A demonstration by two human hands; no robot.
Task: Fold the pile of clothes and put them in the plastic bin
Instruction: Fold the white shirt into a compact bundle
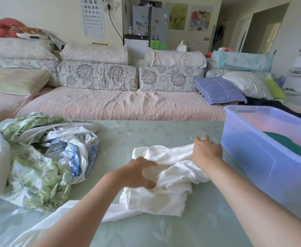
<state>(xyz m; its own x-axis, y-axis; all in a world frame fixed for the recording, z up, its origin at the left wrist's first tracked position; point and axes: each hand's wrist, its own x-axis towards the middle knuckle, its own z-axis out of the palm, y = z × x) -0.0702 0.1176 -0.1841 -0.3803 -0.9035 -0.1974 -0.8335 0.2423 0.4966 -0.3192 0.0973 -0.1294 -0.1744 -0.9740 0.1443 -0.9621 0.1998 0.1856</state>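
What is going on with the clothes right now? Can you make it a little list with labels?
being folded: white garment, crumpled on the table
left hand: pressing on the white garment, fingers spread
right hand: gripping the garment's far edge
waiting pile: green and blue floral clothes, unfolded, on the left
plastic bin: on the right, with a dark green item inside

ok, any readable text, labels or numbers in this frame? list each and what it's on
Eye chart on the wall: only rows of rotated "E" shapes, no words; the small print beside the rows is too blurred to read.
Fridge: magnets and notes, too small to read.
Plastic bin, clothes pile, white garment: no text visible.
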